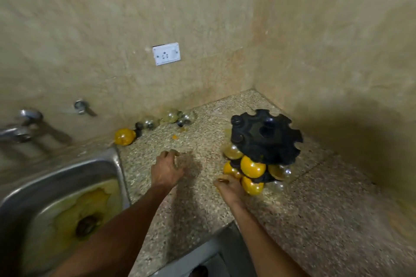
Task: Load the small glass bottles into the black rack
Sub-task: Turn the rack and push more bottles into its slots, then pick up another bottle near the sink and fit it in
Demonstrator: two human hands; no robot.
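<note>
Left hand [167, 170] hovers (fingers curled) over counter [292, 209].

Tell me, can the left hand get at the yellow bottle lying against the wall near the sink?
Probably yes. The left hand hovers over bare counter, and nothing stands between it and the yellow bottle by the wall. The right hand is busy at the black rack.

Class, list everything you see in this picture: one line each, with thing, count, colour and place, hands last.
Rack: one, black, right on counter, partly loaded.
Bottles in rack: several, yellow and clear, lower tiers.
Loose bottles: one yellow, several clear, along back wall.
Counter: one, speckled.
Sink: one, steel, yellow-stained, left.
Taps: two, metal, on wall above sink.
Socket: one, white, on wall.
Left hand: over counter, holds nothing.
Right hand: at rack's lowest bottles.
</note>
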